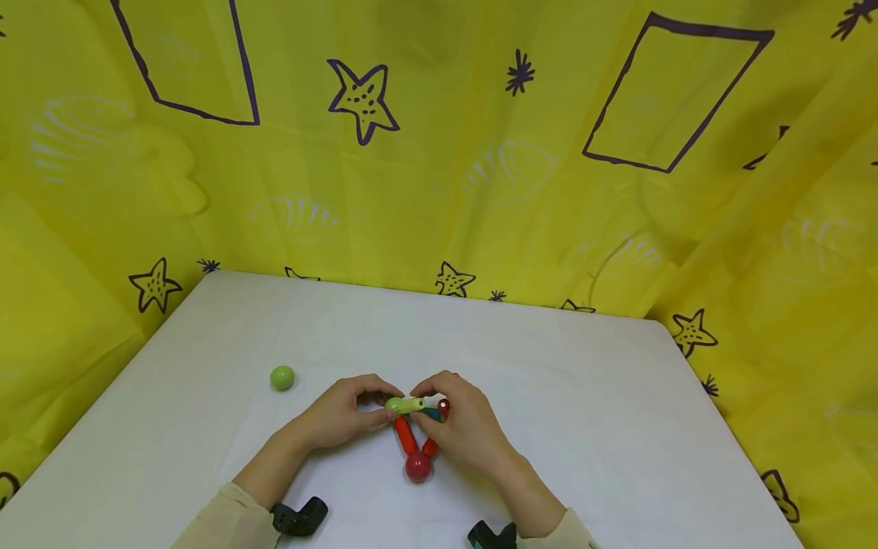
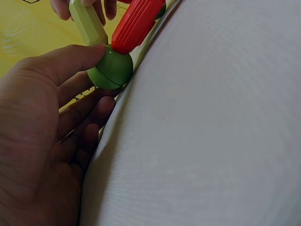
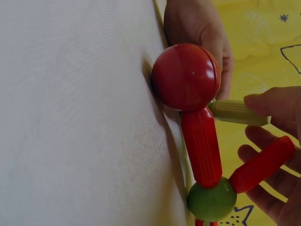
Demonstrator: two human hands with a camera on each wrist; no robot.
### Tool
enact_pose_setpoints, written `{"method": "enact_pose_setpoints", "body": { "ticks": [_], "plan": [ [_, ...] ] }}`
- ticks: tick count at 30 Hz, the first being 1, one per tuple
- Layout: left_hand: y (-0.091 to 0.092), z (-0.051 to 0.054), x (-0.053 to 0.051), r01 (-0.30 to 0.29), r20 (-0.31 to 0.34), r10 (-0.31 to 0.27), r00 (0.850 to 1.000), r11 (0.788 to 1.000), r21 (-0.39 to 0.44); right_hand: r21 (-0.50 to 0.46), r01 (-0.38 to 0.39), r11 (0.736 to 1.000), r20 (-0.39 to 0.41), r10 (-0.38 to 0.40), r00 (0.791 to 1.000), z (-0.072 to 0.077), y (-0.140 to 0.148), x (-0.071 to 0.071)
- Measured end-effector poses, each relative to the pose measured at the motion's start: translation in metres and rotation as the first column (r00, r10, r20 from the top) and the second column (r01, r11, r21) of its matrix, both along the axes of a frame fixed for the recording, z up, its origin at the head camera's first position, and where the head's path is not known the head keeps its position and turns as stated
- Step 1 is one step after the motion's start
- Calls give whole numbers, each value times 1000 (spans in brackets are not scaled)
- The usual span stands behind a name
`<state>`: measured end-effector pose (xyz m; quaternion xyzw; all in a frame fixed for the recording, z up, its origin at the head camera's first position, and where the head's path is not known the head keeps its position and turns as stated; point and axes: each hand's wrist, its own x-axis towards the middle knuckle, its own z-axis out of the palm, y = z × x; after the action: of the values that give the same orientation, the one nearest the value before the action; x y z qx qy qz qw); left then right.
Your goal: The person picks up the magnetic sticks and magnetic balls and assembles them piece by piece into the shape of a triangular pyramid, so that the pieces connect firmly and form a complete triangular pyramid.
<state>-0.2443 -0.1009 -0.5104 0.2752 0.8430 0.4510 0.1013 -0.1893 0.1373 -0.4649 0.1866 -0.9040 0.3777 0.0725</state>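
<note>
My left hand pinches a green ball between thumb and fingers. A pale yellow-green rod stands out from that ball, and a red rod meets it too. My right hand holds the free end of the yellow-green rod with thumb and fingers. A red ball joins two red rods in a V on the near side. In the right wrist view, another green ball carries one of these rods plus a further red rod rising by the right fingers. A blue-green piece is partly hidden.
A loose green ball lies on the white tabletop, left of the hands. Yellow printed cloth hangs behind and at both sides of the table. Dark wrist devices sit on both forearms.
</note>
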Motion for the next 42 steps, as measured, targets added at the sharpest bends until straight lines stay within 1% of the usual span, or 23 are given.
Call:
{"method": "enact_pose_setpoints", "body": {
  "ticks": [6, 9, 13, 17, 21, 26, 30, 35, 40, 42],
  "plan": [
    [0, -1, 0, 2, 4, -2, 1000, 1000, 11, -1, -31, 1000, -2, 31, 1000, 5, 4, -1],
    [0, -2, 0, 6, -9, -6, 1000, 1000, 19, -10, -50, 999, 3, 50, 999, 8, 8, -2],
    [-1, -3, 0, 11, -20, -10, 1000, 1000, 28, -40, -66, 997, 2, 66, 998, 10, 15, -5],
    [0, -3, 0, 3, -3, -3, 1000, 1000, 21, -73, -65, 995, -16, 64, 998, 10, 23, -8],
    [0, -3, 0, 0, 3, 0, 1000, 1000, 14, -98, -33, 995, -43, 28, 999, 10, 31, -12],
    [1, -2, 1, -5, 7, 5, 1000, 1000, 9, -121, 57, 991, -52, -64, 997, 7, 38, -18],
    [1, -1, 0, -5, 5, 5, 1000, 1000, 9, -121, 149, 981, 17, -148, 989, 4, 41, -22],
    [0, -1, 1, -3, 8, 3, 1000, 1000, 7, -76, 240, 968, 129, -229, 965, -4, 44, -25],
    [0, -1, 1, -1, 14, 1, 1000, 1000, 8, -46, 286, 957, 217, -270, 938, -14, 44, -28],
    [0, -1, 1, -1, 16, 1, 1000, 1000, 7, -34, 286, 958, 230, -271, 935, -18, 44, -29]
  ]
}}
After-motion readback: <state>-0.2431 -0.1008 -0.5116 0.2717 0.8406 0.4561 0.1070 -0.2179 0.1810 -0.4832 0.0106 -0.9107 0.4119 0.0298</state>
